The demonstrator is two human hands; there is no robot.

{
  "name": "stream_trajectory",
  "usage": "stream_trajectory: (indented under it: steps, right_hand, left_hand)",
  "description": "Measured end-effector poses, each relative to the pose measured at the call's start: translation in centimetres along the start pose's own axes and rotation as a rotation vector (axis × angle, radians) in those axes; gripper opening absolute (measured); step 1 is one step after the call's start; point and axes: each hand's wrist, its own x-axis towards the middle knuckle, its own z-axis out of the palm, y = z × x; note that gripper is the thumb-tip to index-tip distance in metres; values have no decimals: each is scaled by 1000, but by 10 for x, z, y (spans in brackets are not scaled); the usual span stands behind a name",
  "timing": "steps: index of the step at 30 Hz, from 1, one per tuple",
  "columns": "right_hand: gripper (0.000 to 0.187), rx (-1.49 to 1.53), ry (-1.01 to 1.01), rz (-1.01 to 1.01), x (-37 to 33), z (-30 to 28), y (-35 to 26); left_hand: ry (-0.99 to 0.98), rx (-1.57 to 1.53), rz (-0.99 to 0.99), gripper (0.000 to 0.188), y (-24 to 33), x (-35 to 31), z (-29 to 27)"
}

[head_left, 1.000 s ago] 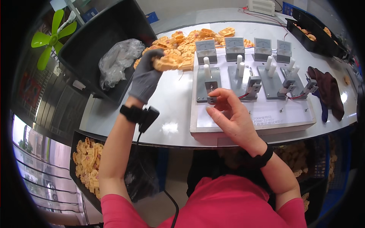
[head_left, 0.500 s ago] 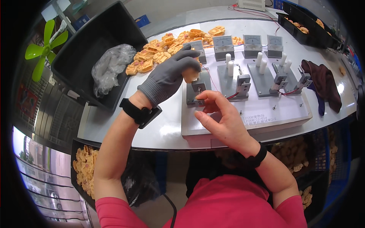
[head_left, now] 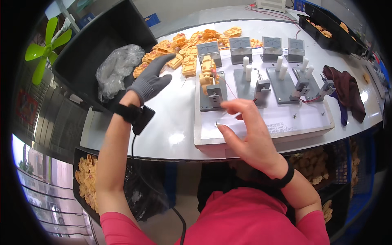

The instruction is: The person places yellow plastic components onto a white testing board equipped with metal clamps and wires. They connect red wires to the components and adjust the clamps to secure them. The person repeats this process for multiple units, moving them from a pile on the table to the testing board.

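My left hand, in a grey knit glove, reaches over the near left edge of a heap of yellow-orange plastic parts. Its thumb stands apart from the fingers and nothing is in it. A yellow plastic part sits upright on the leftmost grey test fixture, behind that fixture's metal block. Just in front of this block is my bare right hand, thumb and forefinger spread with a gap between them. It holds nothing I can see.
Several grey fixtures with white posts and dial meters stand on a white board. A black bin with clear plastic film leans at left. A dark cloth lies right. Black trays stand back right.
My left hand has left the leftmost fixture and moved left toward the heap, exposing the yellow part there. My right hand has drawn slightly right, away from the metal block.
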Motion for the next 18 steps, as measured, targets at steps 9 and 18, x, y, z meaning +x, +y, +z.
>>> stream_trajectory:
  steps: [9, 18]
  right_hand:
    - [14, -192, -104, -83, -1, 3, 20]
    - [13, -183, -122, -62, 0, -1, 21]
  left_hand:
    - [-225, 279, -164, 76, -64, 63, 41]
    - [-156, 271, -435, 81, -56, 78, 86]
